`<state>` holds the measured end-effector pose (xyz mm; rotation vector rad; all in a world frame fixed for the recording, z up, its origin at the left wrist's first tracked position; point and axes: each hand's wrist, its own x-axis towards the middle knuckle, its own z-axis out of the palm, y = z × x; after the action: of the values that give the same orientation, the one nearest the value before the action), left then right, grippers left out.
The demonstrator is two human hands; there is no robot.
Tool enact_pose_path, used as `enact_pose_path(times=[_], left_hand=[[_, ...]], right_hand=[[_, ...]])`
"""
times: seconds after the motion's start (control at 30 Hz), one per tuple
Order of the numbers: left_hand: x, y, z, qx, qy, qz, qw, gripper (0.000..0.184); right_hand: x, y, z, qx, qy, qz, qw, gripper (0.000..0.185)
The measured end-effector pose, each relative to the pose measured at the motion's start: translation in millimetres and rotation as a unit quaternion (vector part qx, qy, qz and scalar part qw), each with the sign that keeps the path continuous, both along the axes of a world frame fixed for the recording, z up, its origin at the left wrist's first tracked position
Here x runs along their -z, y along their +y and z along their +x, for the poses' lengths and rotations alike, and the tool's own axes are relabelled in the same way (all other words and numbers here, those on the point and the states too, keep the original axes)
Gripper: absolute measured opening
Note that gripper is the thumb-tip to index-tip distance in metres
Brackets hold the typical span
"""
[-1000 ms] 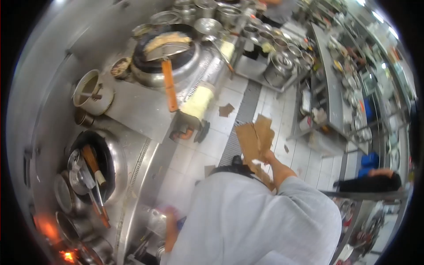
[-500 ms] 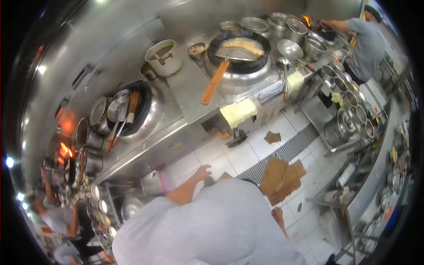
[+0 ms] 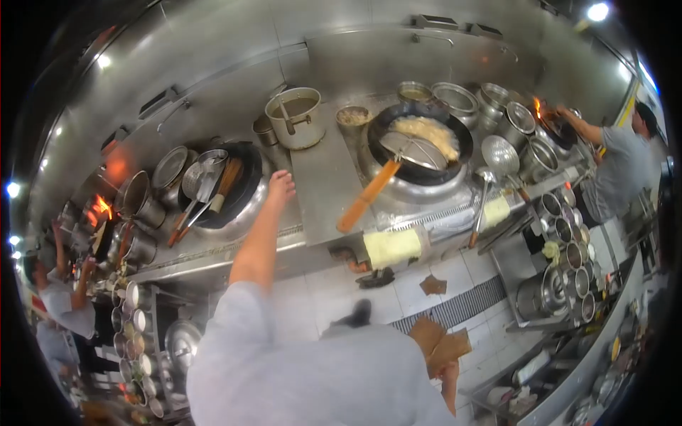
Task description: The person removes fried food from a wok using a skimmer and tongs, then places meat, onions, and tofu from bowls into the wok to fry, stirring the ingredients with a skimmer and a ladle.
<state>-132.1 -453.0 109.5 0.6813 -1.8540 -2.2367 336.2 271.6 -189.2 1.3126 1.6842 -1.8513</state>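
Note:
My left hand is raised at the stove counter, between the left wok and a white pot; its fingers are loosely spread and nothing shows in them. Low on the right, my right hand is at the lower edge of brown cardboard pieces near the floor; its fingers are blurred and partly hidden. In the right wok, pale food lies beside a strainer with a wooden handle. The left wok holds a brush and ladles.
Yellow cloths hang on the counter's front edge. A floor drain and a cardboard scrap are below. Co-workers stand at far left and far right, near flames. A pot rack stands at right.
The view has swung toward the stove. My left hand has risen from low beside the counter to above it. My right hand, earlier on the cardboard, was apart from it and now overlaps its edge.

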Motion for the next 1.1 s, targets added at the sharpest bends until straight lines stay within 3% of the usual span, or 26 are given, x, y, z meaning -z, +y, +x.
enact_pose_path(times=[0.07,0.1,0.2,0.27,0.37,0.47,0.53,0.6,0.73,0.83,0.87,0.9,0.97,1.07,1.1], left_hand=[[-25,-2,-49,-0.054,0.002,-0.013,0.998,0.044],[-31,-9,-73,-0.055,0.003,-0.006,0.998,0.044],[-39,-33,-143,-0.046,-0.013,0.077,0.996,0.056],[-33,-52,-186,-0.087,-0.022,0.207,0.974,0.05],[-52,-60,-215,-0.097,-0.014,0.251,0.963,0.034],[-54,-88,-243,-0.045,0.004,0.208,0.977,0.029],[-85,-77,-233,-0.06,-0.003,0.192,0.98,0.031],[-99,-79,-219,-0.001,0.04,0.222,0.974,0.029],[-125,10,-143,0.078,0.14,0.322,0.933,0.023],[-156,113,-79,0.107,0.181,0.334,0.919,0.027],[-163,146,-62,0.117,0.181,0.335,0.917,0.027],[-167,180,-47,0.155,0.214,0.346,0.9,0.031],[-163,255,-34,0.203,0.234,0.363,0.879,0.035],[-157,332,-32,0.272,0.172,0.262,0.91,0.04],[-159,338,-34,0.305,0.138,0.06,0.94,0.042]], right_hand=[[-30,-10,-18,-0.06,0.098,0.095,0.989,0.049],[-44,-9,-32,-0.05,0.02,0.093,0.994,0.059],[-73,0,-58,0.044,-0.048,0.021,0.998,0.059],[-87,9,-74,0.08,-0.004,0.036,0.996,0.057],[-104,28,-123,0.108,0.045,0.09,0.989,0.052],[-141,23,-206,0.063,0.119,0.155,0.979,0.043],[-217,-25,-281,0.036,0.175,0.158,0.971,0.039],[-241,-46,-349,-0.063,0.299,0.142,0.941,0.036],[-366,-170,-452,-0.218,0.417,0.123,0.874,0.032],[-429,-241,-501,-0.366,0.478,-0.021,0.798,0.036],[-447,-264,-514,-0.404,0.528,-0.016,0.747,0.04],[-462,-278,-528,-0.442,0.519,0.015,0.731,0.043],[-480,-303,-547,-0.424,0.505,-0.136,0.739,0.047],[-515,-252,-554,-0.459,0.419,-0.244,0.745,0.047],[-520,-233,-555,-0.49,0.367,-0.288,0.736,0.046]])
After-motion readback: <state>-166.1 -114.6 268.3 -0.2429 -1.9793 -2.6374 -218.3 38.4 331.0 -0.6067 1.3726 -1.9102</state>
